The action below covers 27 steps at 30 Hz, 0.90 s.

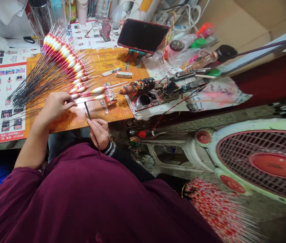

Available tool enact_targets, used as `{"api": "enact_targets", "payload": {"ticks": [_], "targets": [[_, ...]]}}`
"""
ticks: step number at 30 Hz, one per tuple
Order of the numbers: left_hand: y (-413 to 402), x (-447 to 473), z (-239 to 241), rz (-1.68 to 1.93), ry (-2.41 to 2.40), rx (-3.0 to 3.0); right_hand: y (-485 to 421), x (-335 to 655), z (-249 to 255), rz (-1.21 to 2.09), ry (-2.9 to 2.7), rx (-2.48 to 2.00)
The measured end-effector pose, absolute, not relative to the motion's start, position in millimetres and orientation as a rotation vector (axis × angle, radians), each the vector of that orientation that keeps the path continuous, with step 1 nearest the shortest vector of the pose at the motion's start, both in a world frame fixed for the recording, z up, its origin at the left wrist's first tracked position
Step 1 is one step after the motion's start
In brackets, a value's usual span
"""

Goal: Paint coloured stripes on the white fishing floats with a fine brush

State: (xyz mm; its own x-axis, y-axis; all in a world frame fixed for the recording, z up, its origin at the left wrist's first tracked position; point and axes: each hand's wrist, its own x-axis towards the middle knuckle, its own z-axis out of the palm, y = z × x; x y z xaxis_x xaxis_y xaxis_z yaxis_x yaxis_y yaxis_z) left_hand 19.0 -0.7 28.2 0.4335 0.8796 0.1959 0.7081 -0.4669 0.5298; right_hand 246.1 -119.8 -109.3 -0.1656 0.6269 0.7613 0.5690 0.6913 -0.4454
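Note:
Fingers pinched, my left hand (56, 106) grips the thin stem of a fishing float (99, 97) with a white, yellow and red body. My right hand (100, 133) is closed round the handle of a slim dark paintbrush (89, 113), whose tip points up, close to the float's stem. Whether the brush touches the float I cannot tell. Beyond my left hand, several similar fishing floats (68, 54) are spread in a fan, their dark stems gathered at the left. Another float (96, 91) lies just above the held one.
An orange sheet (64, 125) covers part of the table. A phone (143, 35) is propped up behind it. To the right stand a paint-stained motor device (145, 86) and bottles (180, 47). Right of me are a fan (224, 131) and a bundle of red floats (216, 209).

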Motion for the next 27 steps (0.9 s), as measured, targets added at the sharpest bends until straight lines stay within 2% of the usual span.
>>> {"api": "enact_targets", "payload": {"ticks": [10,19,27], "targets": [[1.3,18.6,24.7,0.652,1.33,2.329,-120.1,243.3,-111.5,-0.004,-1.863,-0.991],[-6.7,15.2,36.0,0.598,1.344,2.457,-118.9,249.8,-125.6,0.126,-1.888,-0.988],[-16.7,-24.2,45.3,0.522,1.779,2.527,-117.9,251.7,-127.1,0.102,-1.853,-0.919]]}}
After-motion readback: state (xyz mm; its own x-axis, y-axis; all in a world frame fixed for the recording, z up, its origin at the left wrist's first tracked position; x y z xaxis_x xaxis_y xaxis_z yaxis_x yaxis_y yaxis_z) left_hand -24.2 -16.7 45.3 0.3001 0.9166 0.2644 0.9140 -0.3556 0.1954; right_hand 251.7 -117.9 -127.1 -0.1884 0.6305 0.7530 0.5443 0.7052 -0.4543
